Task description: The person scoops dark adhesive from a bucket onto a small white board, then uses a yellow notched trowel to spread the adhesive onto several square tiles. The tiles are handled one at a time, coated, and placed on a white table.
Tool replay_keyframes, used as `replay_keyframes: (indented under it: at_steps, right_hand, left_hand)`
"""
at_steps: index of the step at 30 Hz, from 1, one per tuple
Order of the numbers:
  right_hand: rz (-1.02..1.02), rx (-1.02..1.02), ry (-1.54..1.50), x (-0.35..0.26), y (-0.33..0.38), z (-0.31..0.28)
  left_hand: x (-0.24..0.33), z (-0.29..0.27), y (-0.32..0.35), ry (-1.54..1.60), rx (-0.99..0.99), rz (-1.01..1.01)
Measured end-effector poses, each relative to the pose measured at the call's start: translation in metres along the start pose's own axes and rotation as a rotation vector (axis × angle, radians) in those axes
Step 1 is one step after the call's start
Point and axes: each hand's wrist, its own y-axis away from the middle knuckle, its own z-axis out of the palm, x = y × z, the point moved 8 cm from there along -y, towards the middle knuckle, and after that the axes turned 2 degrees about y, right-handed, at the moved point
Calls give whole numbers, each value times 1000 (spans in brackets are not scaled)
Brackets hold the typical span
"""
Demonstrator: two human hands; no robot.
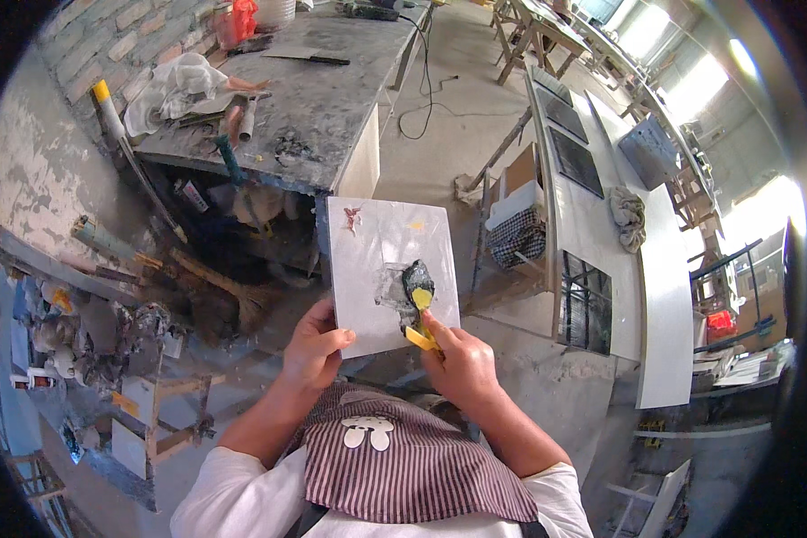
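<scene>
Striped apron [421,466], hands [318,345] gripping flat grey board [377,260], yellow putty knife [419,309] smearing paste

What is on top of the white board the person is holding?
On the board: a grey paste smear, a small reddish spot near the top left corner, and the putty knife held by the right hand. The blade covers the paste beneath it.

The left hand [316,345] has a grip on the lower left edge of a flat white square board [387,269]. The right hand [459,363] presses a yellow-handled putty knife [419,309] into grey paste [393,289] smeared on it. A dusty grey worktop [332,99] stands beyond.
</scene>
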Motion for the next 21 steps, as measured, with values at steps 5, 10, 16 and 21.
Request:
replay_keyframes:
  at_steps: [5, 10, 16, 21]
  right_hand:
    - [-16, -32, -39, -12, -4, 4]
    - [15, -125, -80, -18, -3, 3]
    - [86, -289, -94, -22, -6, 6]
    - [399, -77, -632, 17, -1, -6]
  left_hand:
    - [-2, -4, 0, 76, -17, -6]
    - [-9, -8, -3, 91, -40, -59]
    - [-14, -15, -9, 45, -33, -45]
    - [-17, -30, -11, 16, 4, -47]
